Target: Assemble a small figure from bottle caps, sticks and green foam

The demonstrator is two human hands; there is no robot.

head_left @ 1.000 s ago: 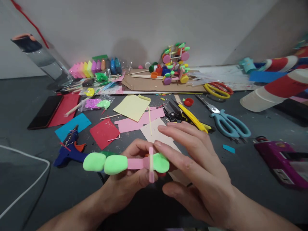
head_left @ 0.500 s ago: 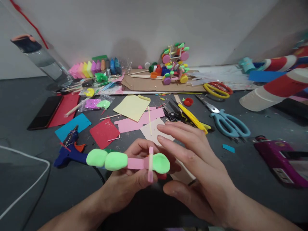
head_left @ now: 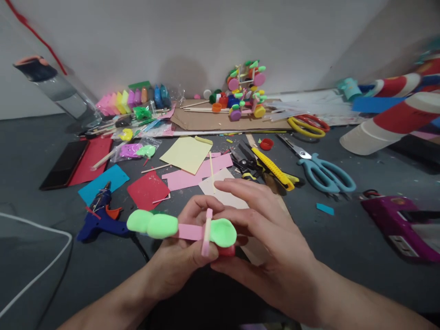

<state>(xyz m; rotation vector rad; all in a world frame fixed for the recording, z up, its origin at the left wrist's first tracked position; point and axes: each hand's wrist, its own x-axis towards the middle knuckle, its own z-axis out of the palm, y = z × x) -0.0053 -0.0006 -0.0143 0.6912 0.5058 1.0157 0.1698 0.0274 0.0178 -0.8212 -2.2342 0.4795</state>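
Pink-and-green craft model (head_left: 181, 230), long and narrow, made of flat pink strip (head_left: 192, 232) and soft-looking clay, held above the dark grey tabletop (head_left: 343, 229) to the right of the blue hot-glue gun (head_left: 98, 229), with one tip hiding part of the gun's grip. Farther right of the glue gun, note the bare right hand (head_left: 278, 243), curved around the far end of the model, thumb well apart from the forefinger; cannot tell about contact or pressure there. Nearer the glue gun, see the bare left hand (head_left: 177, 263), pinching the model between thumb and bent fingers. Best, by judgement, to keep that pinch on the firm strip, light but steady, and adjust with the right hand only.

Going smaller: two puffy, rounded lime-green clay pads (head_left: 163, 226), end to end on the glue-gun side, then a single lime-green clay pad (head_left: 224, 232), faintly dished on top, at the far end. Avoid squeezing any; likely to take fingerprints. Smaller again, a thin pale crosspiece with pink ends (head_left: 207, 231), set across the strip just on the glue-gun side of the single pad. Try to keep it square. Last, a small red piece (head_left: 227, 251), partly hidden below the single pad and just beside the right thumb; shape unclear. Steady it before pressing.
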